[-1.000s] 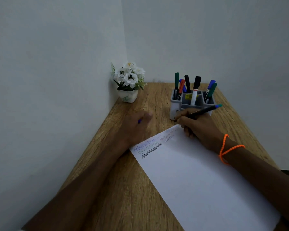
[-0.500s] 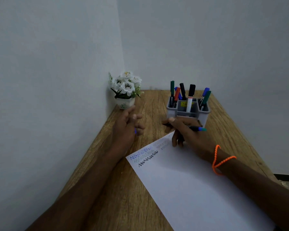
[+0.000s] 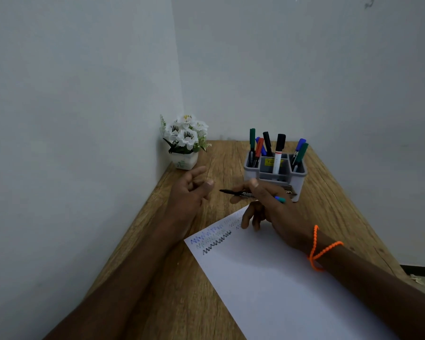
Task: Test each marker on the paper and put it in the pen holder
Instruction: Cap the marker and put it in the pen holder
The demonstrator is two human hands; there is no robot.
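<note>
So the right hand [image 3: 268, 204] has the marker [image 3: 249, 193] pinched between thumb and forefinger, the barrel lying roughly level with its black tip poking out leftward past the fingers and the teal end sticking out the other side, toward the wrist; the other fingers hang loose below it, over the top corner of the paper [image 3: 292, 278]. Just behind the grip, nearly touching the knuckles from this angle, sits the grey pen holder [image 3: 275, 171] with a bunch of markers standing in its compartments (green, red, blue, black, and a white one with a black cap). Across from the marker's tip, a short gap away, the left hand [image 3: 189, 192] is held up off the wooden table [image 3: 157, 303], fingers spread and relaxed, gripping nothing as far as I can see. Below the grip on the sheet are a few squiggle test lines in blue, grey and black. Beyond the left hand, in the corner, there's a small white flower pot [image 3: 184, 160]. Orange cord bracelet [image 3: 322, 251] on the right wrist.
</note>
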